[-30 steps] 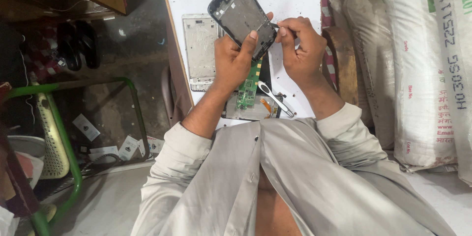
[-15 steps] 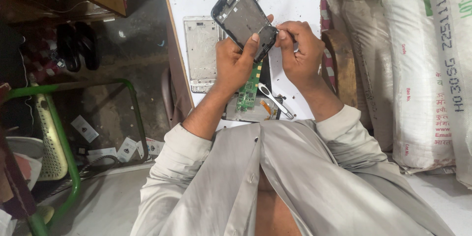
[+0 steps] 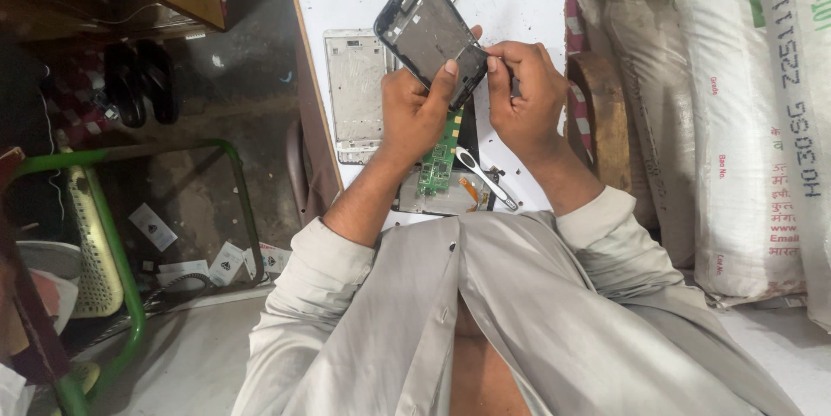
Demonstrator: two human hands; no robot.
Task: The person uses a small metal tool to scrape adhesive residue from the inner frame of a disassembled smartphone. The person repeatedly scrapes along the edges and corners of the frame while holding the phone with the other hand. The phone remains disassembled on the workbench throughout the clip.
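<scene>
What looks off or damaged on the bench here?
The phone frame in the left hand is stripped, with no screen or board. A green circuit board lies loose beneath it beside tweezers. More bare frames litter the white table. Nothing spilled.

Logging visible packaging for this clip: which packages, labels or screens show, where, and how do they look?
Sacks: stacked at right, white woven, red and black print.
Paper labels: floor at left, small white slips, dark marks.
Phone frame: in left hand, dark rectangle; right hand at its edge.
</scene>
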